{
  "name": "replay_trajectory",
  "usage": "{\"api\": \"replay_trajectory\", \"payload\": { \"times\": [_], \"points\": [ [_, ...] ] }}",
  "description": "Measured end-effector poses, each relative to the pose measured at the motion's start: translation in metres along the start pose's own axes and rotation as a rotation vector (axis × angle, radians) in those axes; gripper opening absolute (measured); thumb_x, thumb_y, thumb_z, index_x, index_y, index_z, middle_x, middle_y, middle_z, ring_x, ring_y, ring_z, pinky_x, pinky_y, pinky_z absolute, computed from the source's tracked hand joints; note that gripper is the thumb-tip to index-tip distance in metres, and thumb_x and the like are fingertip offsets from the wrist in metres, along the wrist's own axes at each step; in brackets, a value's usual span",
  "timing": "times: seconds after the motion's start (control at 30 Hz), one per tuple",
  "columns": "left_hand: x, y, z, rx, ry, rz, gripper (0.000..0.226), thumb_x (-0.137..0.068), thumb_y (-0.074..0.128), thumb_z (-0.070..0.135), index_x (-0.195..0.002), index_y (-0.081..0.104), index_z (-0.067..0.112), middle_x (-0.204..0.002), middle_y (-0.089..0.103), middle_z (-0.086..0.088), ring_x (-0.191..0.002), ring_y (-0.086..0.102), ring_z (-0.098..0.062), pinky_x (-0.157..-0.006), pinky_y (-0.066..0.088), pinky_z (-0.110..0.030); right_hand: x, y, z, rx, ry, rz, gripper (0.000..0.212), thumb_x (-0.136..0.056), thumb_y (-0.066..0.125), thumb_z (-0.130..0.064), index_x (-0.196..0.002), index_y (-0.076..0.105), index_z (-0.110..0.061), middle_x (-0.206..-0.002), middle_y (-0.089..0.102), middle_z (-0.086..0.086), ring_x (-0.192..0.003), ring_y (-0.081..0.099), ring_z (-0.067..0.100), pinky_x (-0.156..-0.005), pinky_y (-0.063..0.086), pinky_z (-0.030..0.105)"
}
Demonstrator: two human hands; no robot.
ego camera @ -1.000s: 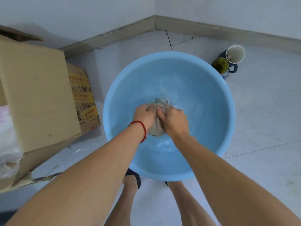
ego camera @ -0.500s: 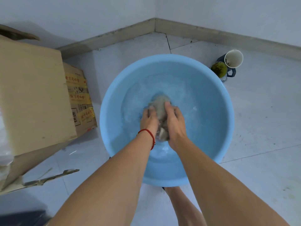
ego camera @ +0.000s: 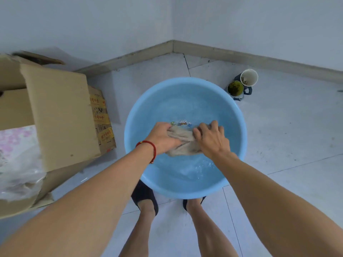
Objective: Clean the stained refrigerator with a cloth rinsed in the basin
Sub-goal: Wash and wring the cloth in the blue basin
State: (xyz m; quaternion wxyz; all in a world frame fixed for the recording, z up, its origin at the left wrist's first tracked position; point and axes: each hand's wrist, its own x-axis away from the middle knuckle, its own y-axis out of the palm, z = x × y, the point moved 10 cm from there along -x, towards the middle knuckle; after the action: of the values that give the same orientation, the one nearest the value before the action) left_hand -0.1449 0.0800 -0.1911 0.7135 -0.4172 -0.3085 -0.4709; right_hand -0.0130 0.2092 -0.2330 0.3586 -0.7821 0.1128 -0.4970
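At the 6 o'clock edge of the view stand the person's two feet in dark slippers point(ego camera: 145, 195) on the pale tiled floor point(ego camera: 289, 138), toes just under the near rim of the blue basin point(ego camera: 130, 115). Both bare forearms reach forward over that rim. The left hand point(ego camera: 163, 136), with a red cord bracelet point(ego camera: 148, 145) on its wrist, has its grip curled round the left end of a wet grey-beige cloth point(ego camera: 182, 143); the right hand point(ego camera: 210, 139) has its grip bunched on the cloth's right end, fingers bent over the fabric. The cloth is stretched and twisted between them, held at the middle of the basin over the water. A small coloured patch shows at the water's surface just beyond the knuckles; what it is cannot be told. At 9 o'clock sits an open cardboard box point(ego camera: 61, 115) with yellow tape. Past the basin at 1 o'clock stand a white cup point(ego camera: 249, 76) and a greenish round thing point(ego camera: 235, 88), near the corner of the walls
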Motion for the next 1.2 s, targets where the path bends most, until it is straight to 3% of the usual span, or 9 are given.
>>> {"api": "replay_trajectory", "payload": {
  "times": [0.07, 0.17, 0.27, 0.4, 0.47, 0.57, 0.87, 1.07, 1.2],
  "points": [
    [0.016, -0.005, 0.012, -0.053, 0.067, -0.019, 0.028, -0.065, 0.078, 0.024, -0.082, 0.058, 0.017, -0.079, 0.061, 0.0, -0.075, 0.058, -0.02, -0.073, 0.055, -0.036, 0.016, -0.01, 0.002, 0.002, -0.055, 0.003, 0.031, -0.108, 0.039, -0.042, -0.137, 0.05, -0.035, -0.157, 0.024, 0.008, -0.136, 0.032, 0.038, -0.096, 0.044, 0.056],
    [0.043, -0.009, 0.041, -0.144, 0.204, -0.018, 0.03, -0.078, 0.078, 0.015, -0.076, 0.049, 0.022, -0.074, 0.056, 0.004, -0.069, 0.053, -0.019, -0.066, 0.048, -0.03, 0.052, -0.021, -0.022, -0.13, -0.29, -0.05, 0.089, -0.092, 0.059, -0.004, -0.161, 0.018, -0.041, -0.171, 0.005, 0.005, -0.151, 0.021, 0.037, -0.113, 0.038, 0.055],
    [0.072, -0.007, 0.07, -0.067, 0.278, -0.09, 0.024, -0.08, 0.076, 0.008, -0.082, 0.053, 0.017, -0.072, 0.054, 0.005, -0.064, 0.051, -0.015, -0.064, 0.046, -0.028, 0.079, -0.022, -0.053, -0.301, -0.412, -0.127, 0.111, -0.081, 0.081, -0.009, -0.163, 0.01, -0.034, -0.173, -0.002, 0.001, -0.16, 0.003, 0.023, -0.125, 0.023, 0.041],
    [0.104, -0.021, 0.08, 0.265, 0.205, -0.165, 0.022, -0.079, 0.073, -0.005, -0.09, 0.063, 0.011, -0.079, 0.062, -0.008, -0.075, 0.06, -0.021, -0.075, 0.057, -0.041, 0.085, -0.031, -0.072, -0.572, -0.364, -0.072, 0.093, -0.076, 0.091, -0.022, -0.154, 0.04, -0.023, -0.156, 0.041, -0.007, -0.152, 0.03, 0.008, -0.118, 0.032, 0.026],
    [0.118, -0.042, 0.075, 0.407, 0.161, -0.126, 0.021, -0.081, 0.072, -0.01, -0.096, 0.067, 0.004, -0.09, 0.067, -0.015, -0.088, 0.068, -0.026, -0.084, 0.061, -0.046, 0.087, -0.043, -0.068, -0.719, -0.293, -0.055, 0.057, -0.08, 0.087, -0.013, -0.125, 0.059, -0.033, -0.118, 0.067, -0.01, -0.106, 0.06, -0.012, -0.086, 0.048, 0.01],
    [0.13, -0.072, 0.054, 0.627, 0.079, 0.0, 0.021, -0.088, 0.066, -0.011, -0.109, 0.064, -0.01, -0.103, 0.072, -0.021, -0.099, 0.073, -0.03, -0.082, 0.063, -0.04, 0.09, -0.059, -0.065, -0.631, -0.256, -0.026, 0.037, -0.082, 0.081, -0.009, -0.095, 0.053, -0.028, -0.081, 0.062, -0.008, -0.065, 0.057, -0.003, -0.052, 0.043, 0.015],
    [0.122, -0.052, 0.003, 0.625, -0.088, 0.099, 0.055, -0.089, 0.052, -0.02, -0.134, 0.053, 0.012, -0.13, 0.054, -0.019, -0.095, 0.068, -0.028, -0.067, 0.064, -0.04, 0.114, -0.11, -0.07, -0.857, -0.256, -0.107, 0.027, -0.081, 0.068, 0.006, -0.097, 0.069, -0.016, -0.09, 0.068, 0.008, -0.074, 0.061, 0.013, -0.068, 0.052, 0.029],
    [0.129, -0.001, 0.067, 0.366, 0.271, -0.376, 0.086, -0.07, 0.064, -0.009, -0.138, 0.05, 0.041, -0.122, 0.06, -0.015, -0.101, 0.056, -0.02, -0.078, 0.048, -0.043, 0.129, -0.119, -0.088, -1.243, -0.281, -0.37, 0.037, -0.088, 0.055, 0.016, -0.121, 0.054, -0.001, -0.111, 0.069, 0.025, -0.096, 0.07, 0.033, -0.093, 0.06, 0.05],
    [0.121, -0.016, 0.085, 0.236, 0.354, -0.169, 0.058, -0.071, 0.084, 0.009, -0.122, 0.063, 0.027, -0.113, 0.072, -0.009, -0.104, 0.071, -0.021, -0.089, 0.06, -0.05, 0.14, -0.12, -0.087, -1.395, -0.259, -0.577, 0.058, -0.076, 0.057, 0.009, -0.13, 0.053, -0.011, -0.117, 0.068, 0.021, -0.108, 0.067, 0.035, -0.098, 0.055, 0.047]
  ]
}}
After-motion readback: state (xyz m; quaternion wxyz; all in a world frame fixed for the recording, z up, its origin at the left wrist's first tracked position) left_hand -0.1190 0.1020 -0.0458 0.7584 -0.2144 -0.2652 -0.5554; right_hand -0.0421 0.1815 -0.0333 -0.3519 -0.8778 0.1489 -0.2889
